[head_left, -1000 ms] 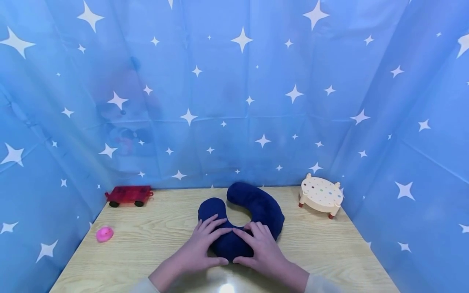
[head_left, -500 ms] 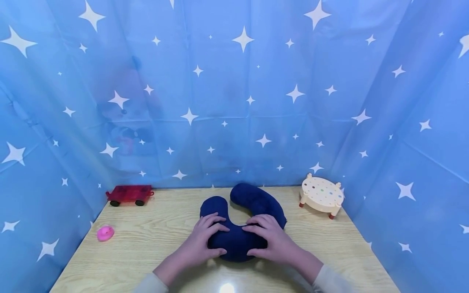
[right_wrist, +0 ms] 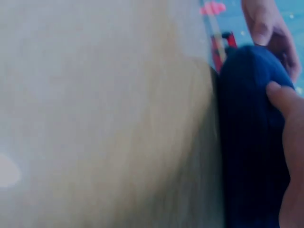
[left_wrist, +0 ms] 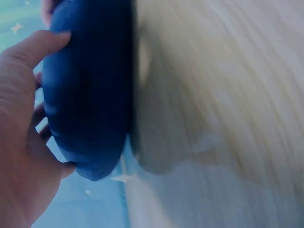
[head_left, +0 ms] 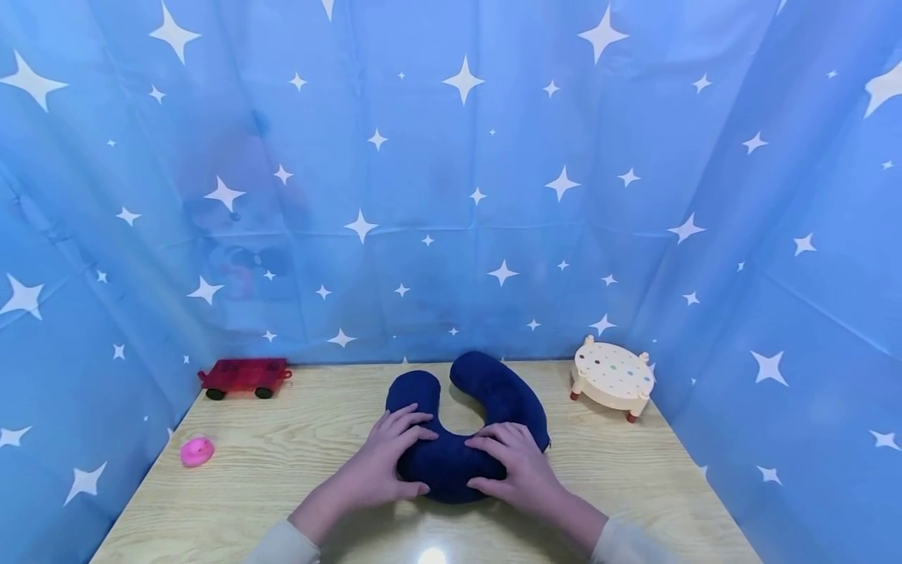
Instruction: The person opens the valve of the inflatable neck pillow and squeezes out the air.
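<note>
A dark blue U-shaped neck pillow (head_left: pixel 451 470) lies on the wooden table, its opening facing the back curtain. My left hand (head_left: pixel 387 458) grips the near left part of the curve, fingers over the top and thumb against the near side. On the right of the curve, my right hand (head_left: pixel 517 470) holds it the same way. The left wrist view shows the left thumb (left_wrist: pixel 50 42) pressed on the pillow's plush side (left_wrist: pixel 90 90). In the right wrist view the right thumb (right_wrist: pixel 282 97) lies on the pillow (right_wrist: pixel 251 133), with the left hand (right_wrist: pixel 270 28) beyond.
A clear red toy wagon base (head_left: pixel 244 377) with black wheels stands at the back left. Nearer, a small pink toy (head_left: pixel 197 452) sits by the left edge. A cream spotted toy stool (head_left: pixel 613 376) stands at the back right. Starry blue curtains (head_left: pixel 451 172) enclose the table.
My hands have moved apart along the pillow's curve, the right one shifting rightward. The pillow has turned slightly, its left end now a little farther back. The toys stay in place.
</note>
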A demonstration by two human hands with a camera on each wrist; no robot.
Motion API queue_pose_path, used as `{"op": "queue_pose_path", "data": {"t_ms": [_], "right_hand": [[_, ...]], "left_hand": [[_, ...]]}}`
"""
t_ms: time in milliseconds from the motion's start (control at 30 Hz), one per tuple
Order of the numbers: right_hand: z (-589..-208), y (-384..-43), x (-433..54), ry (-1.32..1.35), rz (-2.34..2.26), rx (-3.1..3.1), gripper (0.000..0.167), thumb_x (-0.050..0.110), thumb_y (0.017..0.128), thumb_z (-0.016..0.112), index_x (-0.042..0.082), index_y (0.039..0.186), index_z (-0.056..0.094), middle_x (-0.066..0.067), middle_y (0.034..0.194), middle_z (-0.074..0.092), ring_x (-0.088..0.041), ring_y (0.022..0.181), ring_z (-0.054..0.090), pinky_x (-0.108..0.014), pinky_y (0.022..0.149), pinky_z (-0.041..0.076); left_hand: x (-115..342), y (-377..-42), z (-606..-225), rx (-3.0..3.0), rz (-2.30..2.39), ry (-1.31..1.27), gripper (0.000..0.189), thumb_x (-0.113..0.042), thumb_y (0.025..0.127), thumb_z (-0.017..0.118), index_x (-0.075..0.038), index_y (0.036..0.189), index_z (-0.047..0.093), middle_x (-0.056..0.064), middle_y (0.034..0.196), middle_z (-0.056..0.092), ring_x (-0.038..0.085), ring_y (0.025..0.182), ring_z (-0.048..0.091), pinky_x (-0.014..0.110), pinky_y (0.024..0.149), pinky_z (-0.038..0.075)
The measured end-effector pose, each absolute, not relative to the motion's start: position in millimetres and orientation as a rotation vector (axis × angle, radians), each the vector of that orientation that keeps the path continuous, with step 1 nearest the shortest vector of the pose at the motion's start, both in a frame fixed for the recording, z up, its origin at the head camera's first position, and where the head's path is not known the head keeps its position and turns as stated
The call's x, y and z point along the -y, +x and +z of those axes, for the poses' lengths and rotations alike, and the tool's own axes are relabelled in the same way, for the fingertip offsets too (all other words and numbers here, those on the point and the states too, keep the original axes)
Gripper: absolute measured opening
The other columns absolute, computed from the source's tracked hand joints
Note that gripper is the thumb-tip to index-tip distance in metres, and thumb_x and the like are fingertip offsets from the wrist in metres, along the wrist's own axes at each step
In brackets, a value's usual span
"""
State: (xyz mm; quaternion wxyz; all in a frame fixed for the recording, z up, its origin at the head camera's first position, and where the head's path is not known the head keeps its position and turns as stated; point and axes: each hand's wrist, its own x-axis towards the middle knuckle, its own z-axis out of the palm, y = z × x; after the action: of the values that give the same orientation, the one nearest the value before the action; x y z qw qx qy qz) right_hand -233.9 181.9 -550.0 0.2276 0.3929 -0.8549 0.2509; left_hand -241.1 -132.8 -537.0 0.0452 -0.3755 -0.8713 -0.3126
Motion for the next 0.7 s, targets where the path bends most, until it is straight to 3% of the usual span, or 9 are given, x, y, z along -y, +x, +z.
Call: {"op": "queue_pose_path", "data": {"t_ms": [167, 367, 700], "right_hand": [[-551.4, -217.5, -158.5, 0.896, 0.7, 2.416, 0.055, 0.042, 0.085, 0.097, 0.019, 0.132, 0.079, 0.006, 0.124, 0.069, -0.02, 0.118, 0.064, -0.055, 0.103, 0.047], [-539.4, -212.9, -150.9, 0.897, 0.652, 2.471, 0.057, 0.045, 0.087, 0.095, 0.017, 0.134, 0.077, 0.005, 0.128, 0.069, -0.021, 0.121, 0.063, -0.056, 0.103, 0.049], [-532.1, -250.9, -204.7, 1.193, 0.708, 2.408, 0.062, 0.036, 0.085, 0.098, 0.017, 0.139, 0.074, -0.006, 0.14, 0.07, -0.029, 0.136, 0.059, -0.066, 0.12, 0.034]], "left_hand": [[116.8, -236.0, -534.5, 2.665, -0.783, -1.14, 0.079, -0.049, 0.084, 0.096, -0.022, 0.151, 0.064, 0.001, 0.163, 0.055, 0.029, 0.163, 0.035, 0.068, 0.132, 0.013], [114.7, -246.3, -549.1, 2.613, -0.757, -1.098, 0.073, -0.065, 0.088, 0.086, -0.026, 0.147, 0.068, -0.005, 0.153, 0.061, 0.027, 0.156, 0.044, 0.071, 0.13, 0.018], [132.7, -261.7, -547.2, 2.678, -0.752, -1.072, 0.064, -0.056, 0.088, 0.091, -0.029, 0.141, 0.069, -0.007, 0.151, 0.062, 0.024, 0.153, 0.046, 0.063, 0.133, 0.013]]}}
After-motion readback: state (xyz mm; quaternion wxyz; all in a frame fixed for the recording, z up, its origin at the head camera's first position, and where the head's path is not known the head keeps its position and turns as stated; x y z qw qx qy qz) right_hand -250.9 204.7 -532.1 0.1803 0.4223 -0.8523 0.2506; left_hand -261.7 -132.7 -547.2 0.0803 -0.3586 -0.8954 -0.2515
